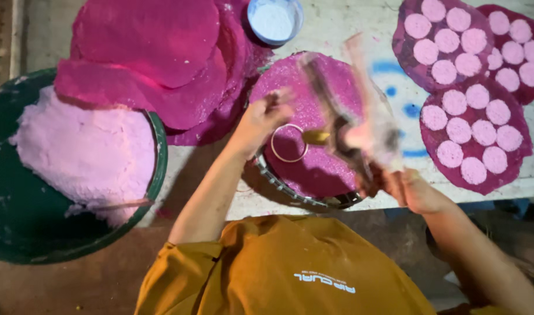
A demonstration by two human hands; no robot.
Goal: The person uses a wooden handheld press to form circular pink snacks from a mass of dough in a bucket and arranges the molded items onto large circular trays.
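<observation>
A: Head view, work surface. Identify the item under the hands.

B: A round metal-rimmed tray (290,189) sits at the near edge of the table (348,23). A magenta cloth disc (313,163) covers it. A thin metal ring (289,143) lies on that disc, left of centre.

A: Left hand status?

B: The left hand (266,116) is above the disc, just beside the ring's upper left. Its fingers are curled together. Whether they grip anything cannot be told; the fingertips are blurred.

A: Right hand status?

B: The right hand (408,189) is at the tray's right edge, closed around the handle of a long tool (343,125). The tool extends up and left across the disc. It is motion-blurred, so its exact shape cannot be told. A small yellowish part shows near its middle, just right of the ring. The two hands are well apart.

A: Surrounding items?

B: Far left: a green basin (22,233) holding a mound of pale pink dough (80,151), with a thin stick (118,204) lying at the mound's near side. Above it: a stack of magenta discs (156,52) overlapping the basin rim. Top centre: a small bowl (274,20) of white powder, touching the stack. Right: three magenta sheets (471,87), each carrying rows of pale pink round pieces (484,132), spaced apart.

A: Operator?

B: An orange shirt (278,268) fills the lower centre.
</observation>
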